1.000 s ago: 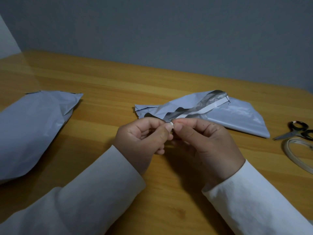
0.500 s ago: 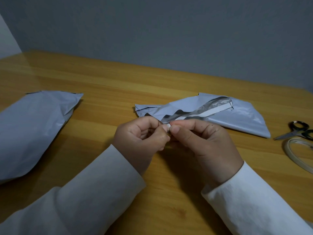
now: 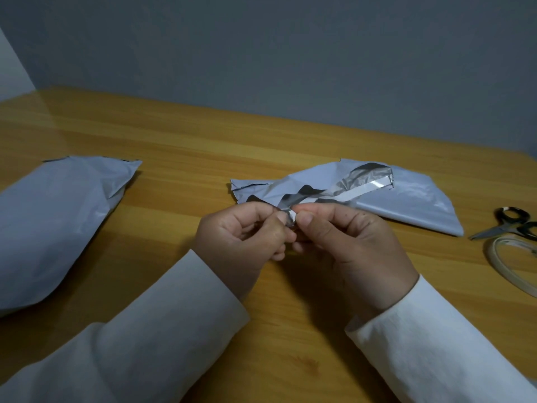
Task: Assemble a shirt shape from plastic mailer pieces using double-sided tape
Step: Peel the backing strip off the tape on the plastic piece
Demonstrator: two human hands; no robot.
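Both hands, left hand and right hand, are pinching the near end of a taped mailer strip above the wooden worktop, fingers clamped on it; scissors are lying right.

On the table, a mailer piece lies at the left. A second, folded mailer piece lies right of centre, farther off, a tape strip running along its near edge. Both hands meet at the centre, just in front of it, pinching the strip's left end. Scissors lie at the far right, with a tape loop just nearer.
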